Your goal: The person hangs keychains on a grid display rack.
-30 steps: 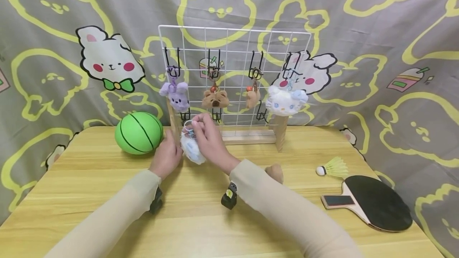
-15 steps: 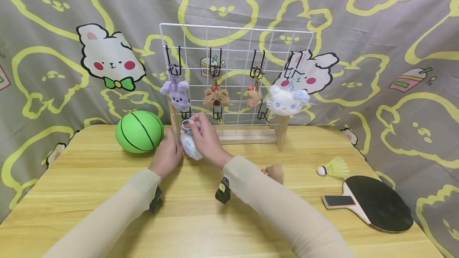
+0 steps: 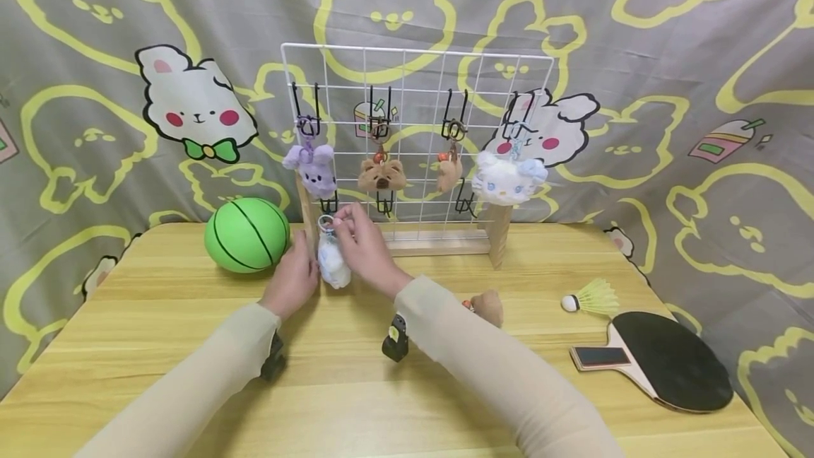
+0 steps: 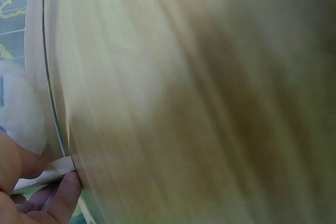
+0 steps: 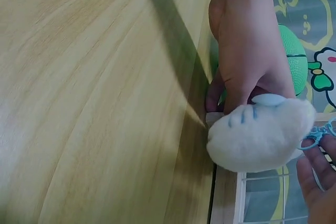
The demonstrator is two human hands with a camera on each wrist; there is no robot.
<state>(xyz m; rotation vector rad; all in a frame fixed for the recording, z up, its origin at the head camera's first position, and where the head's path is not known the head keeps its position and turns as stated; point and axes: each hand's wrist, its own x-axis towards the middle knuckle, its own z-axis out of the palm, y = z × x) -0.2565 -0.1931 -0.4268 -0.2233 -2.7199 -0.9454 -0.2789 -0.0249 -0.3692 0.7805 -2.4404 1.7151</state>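
Observation:
My right hand (image 3: 372, 249) pinches the ring of a white-and-blue plush keychain (image 3: 333, 263), which hangs from the fingers near the rack's lower left corner. In the right wrist view the plush body (image 5: 260, 135) dangles below a light-blue clasp (image 5: 316, 134). Thumb and fingers of my left hand (image 3: 292, 278) grip the wooden foot (image 4: 62, 167) of the white wire rack (image 3: 416, 51). On the rack's upper black hooks hang a purple rabbit keychain (image 3: 316, 172), a brown bear keychain (image 3: 382, 174), a brown plush keychain (image 3: 449, 172) seen side-on and a white cat keychain (image 3: 504, 179).
Close left of my left hand lies a green ball (image 3: 247, 235). Another brown plush keychain (image 3: 488, 307) sits on the wooden table (image 3: 343, 401), partly behind my right sleeve. A shuttlecock (image 3: 591, 299) and a black table tennis paddle (image 3: 674, 362) lie at the right. Lower hooks (image 3: 384, 202) bear nothing.
The white plush has moved slightly left and turned, now hanging more upright under its ring. My right hand shifted a little left with it. The left hand stays at the rack's foot.

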